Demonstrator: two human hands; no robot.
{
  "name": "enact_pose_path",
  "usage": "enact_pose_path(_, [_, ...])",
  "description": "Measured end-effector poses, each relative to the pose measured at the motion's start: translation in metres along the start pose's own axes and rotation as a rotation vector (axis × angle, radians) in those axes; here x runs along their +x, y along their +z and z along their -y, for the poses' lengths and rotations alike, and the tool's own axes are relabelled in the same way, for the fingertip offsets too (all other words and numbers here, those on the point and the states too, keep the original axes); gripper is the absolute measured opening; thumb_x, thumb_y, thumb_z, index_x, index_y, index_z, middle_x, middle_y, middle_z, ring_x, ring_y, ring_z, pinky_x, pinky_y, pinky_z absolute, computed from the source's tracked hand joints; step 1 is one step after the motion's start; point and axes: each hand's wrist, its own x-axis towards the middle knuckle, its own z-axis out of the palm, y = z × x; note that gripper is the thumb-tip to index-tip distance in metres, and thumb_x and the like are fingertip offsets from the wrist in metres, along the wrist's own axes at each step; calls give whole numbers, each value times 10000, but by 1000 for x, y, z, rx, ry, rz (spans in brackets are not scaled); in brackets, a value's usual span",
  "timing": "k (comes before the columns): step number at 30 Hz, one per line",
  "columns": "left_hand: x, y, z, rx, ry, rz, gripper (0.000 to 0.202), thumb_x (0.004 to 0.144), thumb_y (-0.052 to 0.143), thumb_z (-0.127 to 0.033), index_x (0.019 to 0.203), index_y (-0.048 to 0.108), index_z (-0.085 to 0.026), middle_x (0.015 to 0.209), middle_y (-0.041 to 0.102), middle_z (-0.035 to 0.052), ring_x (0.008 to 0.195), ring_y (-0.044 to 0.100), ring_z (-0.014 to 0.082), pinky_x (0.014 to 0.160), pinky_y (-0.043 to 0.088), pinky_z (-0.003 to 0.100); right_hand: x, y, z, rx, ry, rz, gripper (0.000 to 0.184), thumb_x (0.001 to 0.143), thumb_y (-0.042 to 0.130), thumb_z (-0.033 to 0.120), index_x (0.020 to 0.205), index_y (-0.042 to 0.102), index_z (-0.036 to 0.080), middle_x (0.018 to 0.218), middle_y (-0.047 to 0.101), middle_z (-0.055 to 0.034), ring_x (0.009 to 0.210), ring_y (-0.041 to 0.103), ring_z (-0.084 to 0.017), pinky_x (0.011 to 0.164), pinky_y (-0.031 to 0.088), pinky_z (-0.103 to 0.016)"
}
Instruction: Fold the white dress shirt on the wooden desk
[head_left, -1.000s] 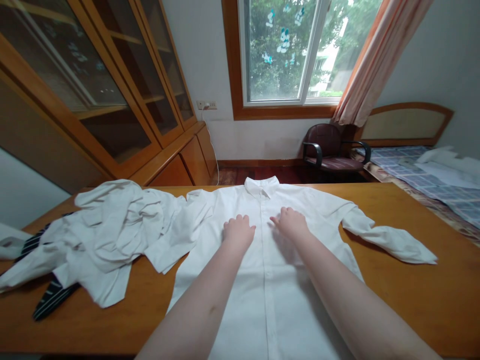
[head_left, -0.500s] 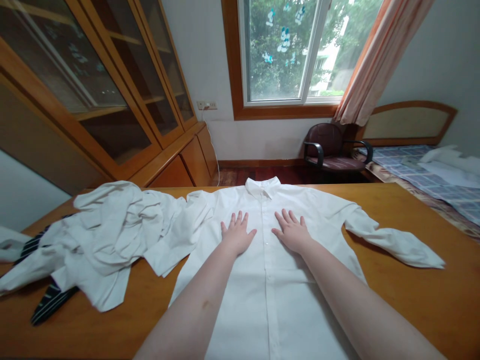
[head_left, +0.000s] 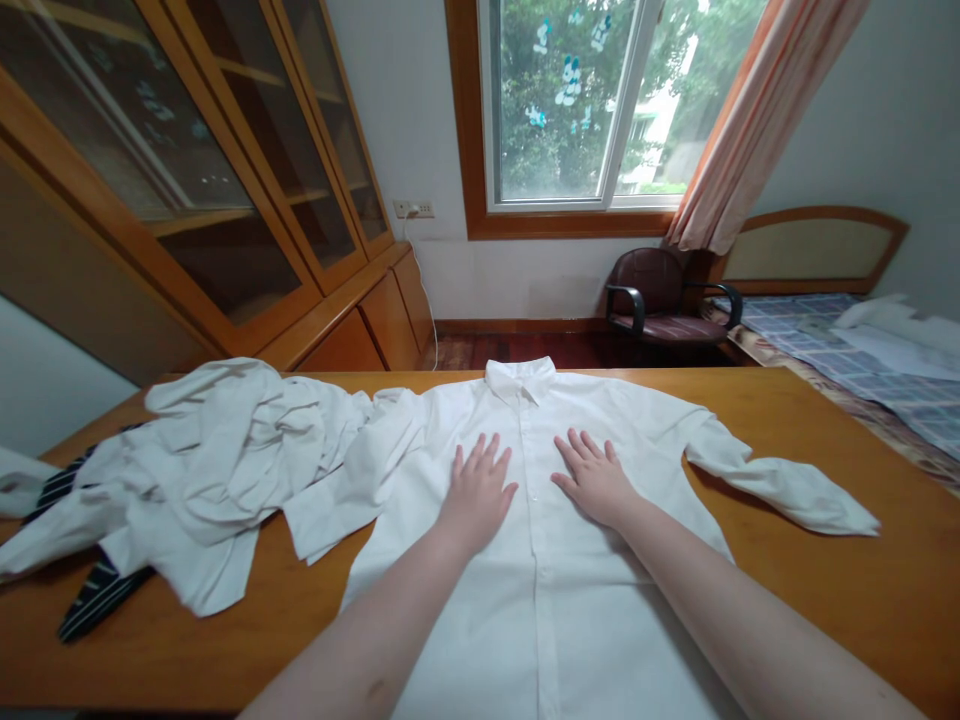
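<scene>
**Evidently soft: a white shirt laid out front up**

From where I stand: shirt on the wooden table, collar near the far edge, body running toward the wearer of the camera and out of view below. Left hand flat on the chest, fingers spread, gripping nothing. Right hand likewise on the other side of the button placket, fingers apart, nothing in its grasp.

Handling, my judgement: light, limp, thin cotton-like stuff. Unlikely to break; likely to crease, and to slide on the smooth wood if pushed. Collar looks the stiffest part. Best holds: shoulder seams, or collar and side edge together; pinch lightly. Broad palms suit flattening.

Right-hand sleeve lies out over bare wood, somewhat twisted. Opposite sleeve bends down beside a rumpled white heap; whether they touch, can't tell. Dark striped cloth pokes from under the heap. Chair beyond, below the window.
</scene>
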Motion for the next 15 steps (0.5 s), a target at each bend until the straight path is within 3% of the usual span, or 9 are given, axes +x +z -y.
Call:
enact_pose_path(3, [-23, -8, -23, -139, 409, -20, 434, 932, 332, -345, 1343, 442, -261, 1462, 356, 28, 1383, 207, 196, 1147, 77, 440, 4, 0, 1, -1, 15, 4, 652, 890, 309, 549, 1456, 239, 233, 1531, 159, -83, 1394, 103, -283, 1073, 50, -537])
enact_pose_path(7, [-49, -6, -46, -237, 733, 174, 498, 923, 353, -421, 1395, 361, -261, 1467, 344, 35, 1384, 204, 223, 1134, 106, 474, 11, -5, 3, 23, 24, 31, 650, 881, 343, 532, 1443, 268, 215, 1528, 167, -93, 1389, 112, -288, 1067, 67, -548])
enact_pose_path(11, [-62, -5, -56, -265, 739, 357, 572, 924, 301, -479, 1446, 250, -252, 1507, 230, 66, 1396, 150, 248, 1117, 122, 514, 18, -9, 7, 39, 44, 14, 623, 864, 385, 540, 1384, 351, 199, 1509, 206, -128, 1375, 134, -303, 1039, 83, -600])
enact_pose_path(15, [-71, -6, -65, -321, 656, 431, 579, 930, 257, -471, 1461, 202, -245, 1516, 165, 92, 1401, 89, 286, 1078, 34, 625, 33, -10, 18, 64, 118, -34, 593, 866, 363, 571, 1315, 422, 188, 1485, 246, -152, 1354, 175, -320, 1011, 96, -636])
